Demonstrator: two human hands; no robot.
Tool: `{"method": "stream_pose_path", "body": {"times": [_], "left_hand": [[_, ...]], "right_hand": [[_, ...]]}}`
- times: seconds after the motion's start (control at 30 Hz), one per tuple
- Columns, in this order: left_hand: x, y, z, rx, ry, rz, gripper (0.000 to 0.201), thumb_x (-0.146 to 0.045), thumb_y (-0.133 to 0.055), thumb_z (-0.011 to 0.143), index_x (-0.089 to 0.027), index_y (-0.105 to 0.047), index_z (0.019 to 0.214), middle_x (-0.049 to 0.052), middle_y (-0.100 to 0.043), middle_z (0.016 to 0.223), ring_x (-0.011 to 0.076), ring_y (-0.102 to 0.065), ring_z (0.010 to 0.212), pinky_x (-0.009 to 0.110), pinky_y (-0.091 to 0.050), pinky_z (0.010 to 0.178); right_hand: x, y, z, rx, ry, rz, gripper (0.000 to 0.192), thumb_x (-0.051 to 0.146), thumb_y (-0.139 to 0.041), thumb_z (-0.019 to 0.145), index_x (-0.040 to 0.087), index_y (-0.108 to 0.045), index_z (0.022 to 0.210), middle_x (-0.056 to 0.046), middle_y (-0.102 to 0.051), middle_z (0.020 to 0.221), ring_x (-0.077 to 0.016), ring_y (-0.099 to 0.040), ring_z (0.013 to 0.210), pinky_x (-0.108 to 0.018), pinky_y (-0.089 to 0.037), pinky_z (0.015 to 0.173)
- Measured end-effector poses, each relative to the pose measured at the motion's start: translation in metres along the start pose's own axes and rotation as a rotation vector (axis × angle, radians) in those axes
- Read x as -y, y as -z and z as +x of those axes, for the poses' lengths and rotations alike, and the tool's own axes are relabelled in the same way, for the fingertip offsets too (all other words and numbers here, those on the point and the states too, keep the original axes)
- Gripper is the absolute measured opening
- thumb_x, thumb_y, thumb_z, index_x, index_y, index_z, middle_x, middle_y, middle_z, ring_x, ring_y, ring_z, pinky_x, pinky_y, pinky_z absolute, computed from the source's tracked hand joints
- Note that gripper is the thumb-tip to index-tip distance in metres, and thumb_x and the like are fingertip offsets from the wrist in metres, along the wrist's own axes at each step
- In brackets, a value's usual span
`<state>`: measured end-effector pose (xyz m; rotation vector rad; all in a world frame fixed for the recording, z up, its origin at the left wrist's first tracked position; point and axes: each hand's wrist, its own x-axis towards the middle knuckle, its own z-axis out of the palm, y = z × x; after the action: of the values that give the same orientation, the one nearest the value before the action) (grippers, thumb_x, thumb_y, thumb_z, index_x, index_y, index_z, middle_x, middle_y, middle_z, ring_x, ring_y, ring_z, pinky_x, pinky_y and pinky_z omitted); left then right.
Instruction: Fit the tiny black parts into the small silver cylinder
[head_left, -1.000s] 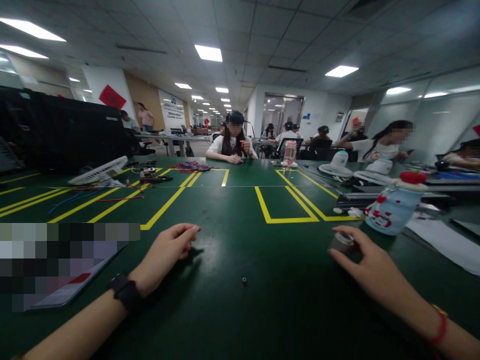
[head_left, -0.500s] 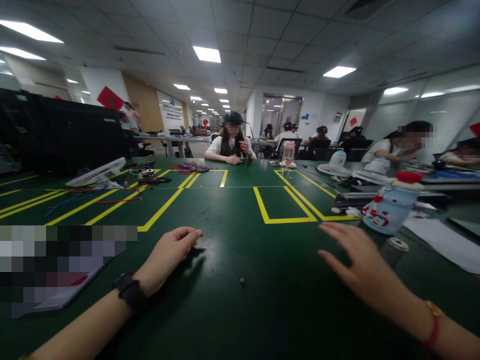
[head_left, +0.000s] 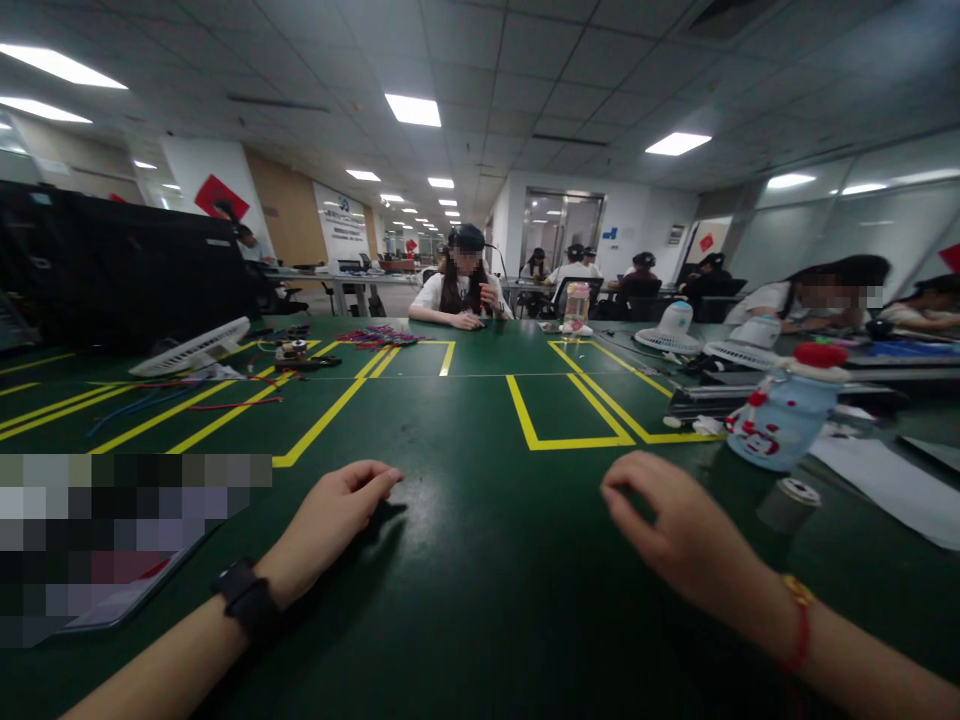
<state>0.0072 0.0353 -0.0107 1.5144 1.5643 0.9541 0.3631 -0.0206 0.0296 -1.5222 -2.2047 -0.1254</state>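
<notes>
Above the green table (head_left: 480,620), my left hand (head_left: 341,510), with a dark watch on its wrist, has its thumb and forefinger pressed together. Whatever those fingertips hold, if anything, is too small or hidden to name. Across from it, my right hand (head_left: 667,525) wears a red cord bracelet and is curled, thumb bent towards the fingertips. I cannot make out anything between them. Closest to the right hand is a small grey spool (head_left: 789,503). The small dark ring-like part seen earlier between the hands is not visible now.
Right of my hands stand a blue bottle with a red top (head_left: 784,415) and white paper (head_left: 889,485). Coloured wires (head_left: 382,337) and a white fan (head_left: 191,348) lie at the left back. A co-worker (head_left: 465,280) sits opposite, behind yellow tape lines (head_left: 581,442).
My right hand has moved left and curled from open fingers into a pinch. The small ring-like part on the table has gone from view. My left hand has barely moved.
</notes>
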Motion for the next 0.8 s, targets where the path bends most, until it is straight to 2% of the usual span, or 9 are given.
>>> {"method": "stream_pose_path", "body": {"times": [0.07,0.1,0.17,0.23,0.33,0.5,0.6,0.8], "left_hand": [[0.001,-0.001,0.001,-0.007,-0.006,-0.001,0.043,-0.058,-0.056,0.075,-0.020,-0.066,0.092,-0.003,-0.052,0.064,0.0125,-0.045,0.052,0.021,-0.033,0.046],[0.001,-0.002,0.001,-0.011,-0.011,-0.001,0.043,-0.058,-0.056,0.075,-0.020,-0.066,0.092,-0.002,-0.053,0.065,0.0128,-0.046,0.053,0.021,-0.033,0.046],[0.000,-0.003,0.001,-0.022,-0.022,0.000,0.043,-0.058,-0.056,0.075,-0.019,-0.067,0.090,-0.001,-0.054,0.067,0.0135,-0.047,0.054,0.021,-0.033,0.046],[-0.001,-0.005,0.001,-0.032,-0.031,0.002,0.043,-0.058,-0.057,0.075,-0.019,-0.067,0.089,-0.001,-0.055,0.067,0.0138,-0.049,0.054,0.021,-0.034,0.047],[-0.002,-0.005,0.001,-0.036,-0.030,0.006,0.042,-0.057,-0.057,0.075,-0.019,-0.067,0.089,-0.001,-0.056,0.068,0.0137,-0.049,0.054,0.022,-0.035,0.048],[-0.001,-0.004,0.000,-0.039,-0.023,0.009,0.043,-0.058,-0.057,0.074,-0.020,-0.068,0.090,-0.001,-0.056,0.066,0.0130,-0.048,0.052,0.021,-0.034,0.047],[0.000,-0.004,0.001,-0.045,-0.020,0.005,0.044,-0.059,-0.057,0.073,-0.019,-0.068,0.089,-0.001,-0.056,0.066,0.0133,-0.048,0.052,0.022,-0.034,0.047],[-0.004,-0.004,-0.002,-0.032,-0.023,-0.002,0.044,-0.059,-0.057,0.074,-0.019,-0.067,0.089,0.000,-0.057,0.070,0.0133,-0.049,0.054,0.022,-0.036,0.049]], "right_hand": [[-0.047,0.032,-0.011,-0.157,-0.200,-0.217,0.029,0.041,-0.044,0.084,0.017,-0.060,0.089,-0.009,-0.060,0.096,-0.0195,-0.053,0.089,-0.036,-0.039,0.082],[-0.070,0.047,-0.018,-0.180,-0.357,-0.302,0.032,0.043,-0.045,0.083,0.017,-0.060,0.091,-0.011,-0.060,0.098,-0.0212,-0.054,0.089,-0.037,-0.039,0.080],[-0.112,0.068,-0.034,-0.059,-0.665,-0.332,0.034,0.045,-0.046,0.080,0.018,-0.063,0.090,-0.013,-0.062,0.097,-0.0225,-0.056,0.084,-0.037,-0.040,0.073],[-0.141,0.076,-0.049,0.059,-0.826,-0.299,0.036,0.048,-0.046,0.079,0.020,-0.064,0.092,-0.013,-0.063,0.096,-0.0220,-0.058,0.079,-0.035,-0.040,0.070],[-0.161,0.071,-0.064,0.073,-0.847,-0.268,0.040,0.053,-0.043,0.079,0.023,-0.063,0.097,-0.011,-0.065,0.096,-0.0215,-0.060,0.078,-0.034,-0.040,0.071],[-0.170,0.058,-0.067,-0.018,-0.823,-0.337,0.044,0.058,-0.040,0.078,0.026,-0.064,0.098,-0.007,-0.066,0.094,-0.0240,-0.060,0.080,-0.035,-0.041,0.071],[-0.177,0.057,-0.066,-0.023,-0.823,-0.315,0.049,0.062,-0.040,0.076,0.025,-0.065,0.096,-0.007,-0.066,0.093,-0.0245,-0.060,0.078,-0.035,-0.042,0.070],[-0.169,0.066,-0.065,-0.003,-0.851,-0.209,0.053,0.066,-0.042,0.075,0.025,-0.068,0.096,-0.010,-0.066,0.095,-0.0235,-0.061,0.077,-0.036,-0.042,0.069]]}}
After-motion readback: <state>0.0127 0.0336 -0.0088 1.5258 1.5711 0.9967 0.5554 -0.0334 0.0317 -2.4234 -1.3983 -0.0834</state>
